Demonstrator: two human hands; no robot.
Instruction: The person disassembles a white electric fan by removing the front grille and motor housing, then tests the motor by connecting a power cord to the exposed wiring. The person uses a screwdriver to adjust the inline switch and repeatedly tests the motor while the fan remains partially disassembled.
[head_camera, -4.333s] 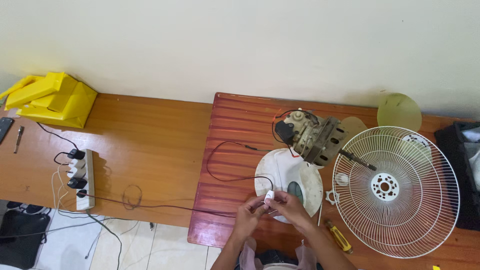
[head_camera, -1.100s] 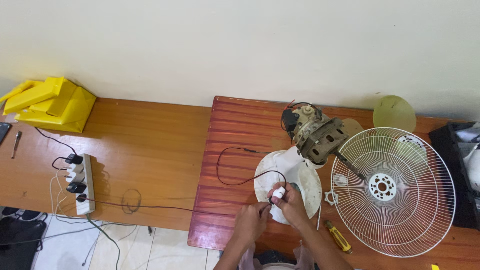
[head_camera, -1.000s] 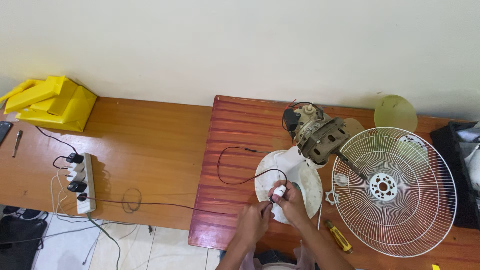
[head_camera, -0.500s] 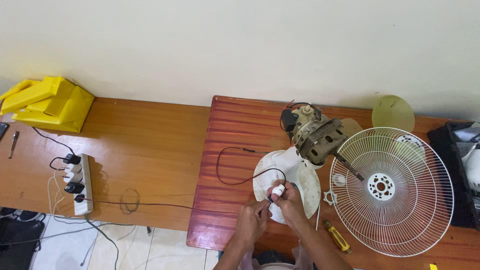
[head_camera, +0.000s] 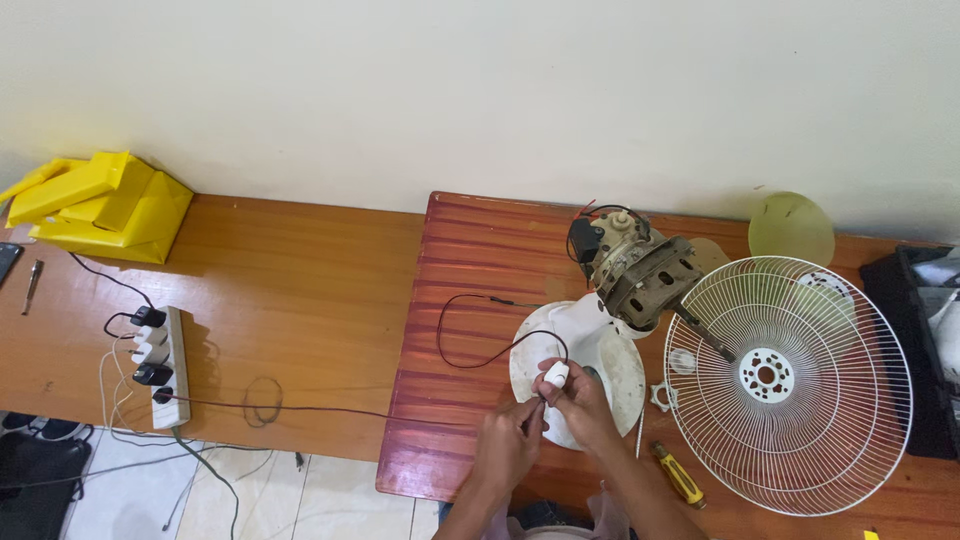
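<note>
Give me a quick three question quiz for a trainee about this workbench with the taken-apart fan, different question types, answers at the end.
1. True or false: the wire fan guard lies flat on the table, to the right of the fan motor.
2. Multiple choice: what lies on the table just right of the person's right forearm? A) a hammer B) a yellow-handled screwdriver C) a roll of tape
3. Fill in: the left hand and right hand together hold a small white part joined to a thin ____ wire.

Key: 1 true; 2 B; 3 black.
</note>
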